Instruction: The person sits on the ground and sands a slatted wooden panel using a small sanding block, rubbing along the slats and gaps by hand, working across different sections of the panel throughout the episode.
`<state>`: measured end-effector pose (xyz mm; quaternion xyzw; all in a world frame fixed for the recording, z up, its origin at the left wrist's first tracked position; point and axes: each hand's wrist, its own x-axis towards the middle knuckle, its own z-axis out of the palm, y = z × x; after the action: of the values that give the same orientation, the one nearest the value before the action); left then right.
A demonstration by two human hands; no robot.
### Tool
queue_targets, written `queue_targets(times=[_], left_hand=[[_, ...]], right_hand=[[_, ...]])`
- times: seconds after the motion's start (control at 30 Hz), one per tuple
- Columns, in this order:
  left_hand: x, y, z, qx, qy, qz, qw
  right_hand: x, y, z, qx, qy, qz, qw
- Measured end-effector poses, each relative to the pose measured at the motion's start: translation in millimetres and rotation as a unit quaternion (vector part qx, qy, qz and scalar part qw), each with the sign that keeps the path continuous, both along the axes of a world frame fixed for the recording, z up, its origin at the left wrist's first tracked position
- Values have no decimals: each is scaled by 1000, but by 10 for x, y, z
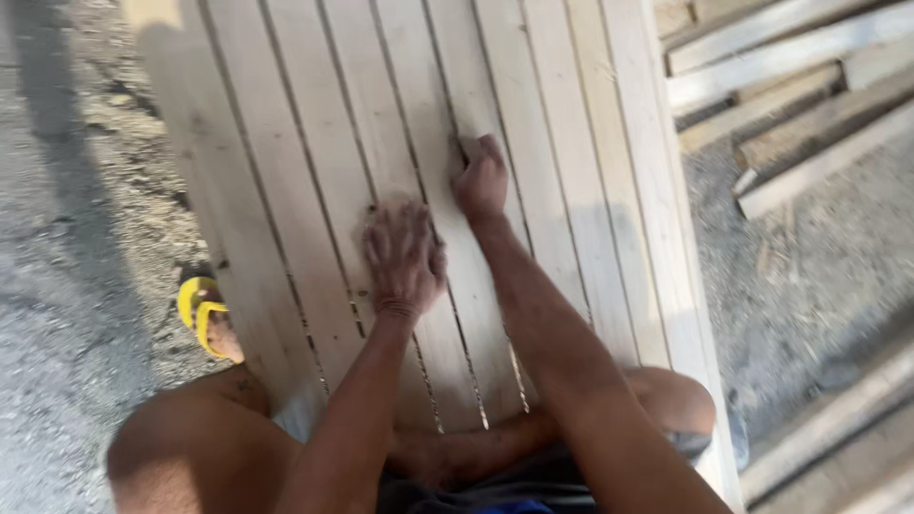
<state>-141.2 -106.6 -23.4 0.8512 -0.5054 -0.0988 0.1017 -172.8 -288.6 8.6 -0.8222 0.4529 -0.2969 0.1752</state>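
The person is crouching at the near end of a row of pale wooden slats (314, 143), which are lying side by side on the ground and running away to the far edge of the view; narrow dark gaps are showing between them. The left hand (404, 259) is lying open, palm down, fingers spread, pressing flat on the slats near the middle of the row; it is gripping nothing. The right hand (481, 179) is sitting just beyond and to the right of it, fingers curled closed over a slat at one of the gaps; whether anything small is inside that grip cannot be told. The two hands are near each other but apart. A yellow sandal (198, 312) is showing at the left edge of the slats, on the gravel ground (67, 219); a loose pile of timber lengths (790, 86) is lying at the far right, well apart from the hands.
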Motion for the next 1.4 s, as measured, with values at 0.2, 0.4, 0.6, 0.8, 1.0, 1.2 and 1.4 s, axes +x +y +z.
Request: queue_targets(times=[0.2, 0.4, 0.6, 0.8, 1.0, 1.2, 1.4], left_hand=[[-50, 16, 59, -51, 20, -4, 999], [-43, 10, 96, -45, 16, -8, 999], [14, -20, 21, -14, -14, 7, 1000], [49, -23, 51, -4, -6, 9, 1000], [54, 1, 81, -26, 24, 8, 999], [89, 21, 106, -33, 38, 5, 999], [222, 209, 328, 65, 18, -55, 996]], right_hand=[[-1453, 1409, 28, 33, 14, -37, 999], [-1162, 1216, 60, -10, 1, -19, 1000], [240, -108, 88, -89, -14, 37, 995], [166, -30, 132, -26, -17, 26, 999], [-1296, 1392, 58, -87, 95, 29, 991], [-1254, 1489, -116, -34, 67, -34, 997], [-182, 547, -112, -1, 46, -42, 998]])
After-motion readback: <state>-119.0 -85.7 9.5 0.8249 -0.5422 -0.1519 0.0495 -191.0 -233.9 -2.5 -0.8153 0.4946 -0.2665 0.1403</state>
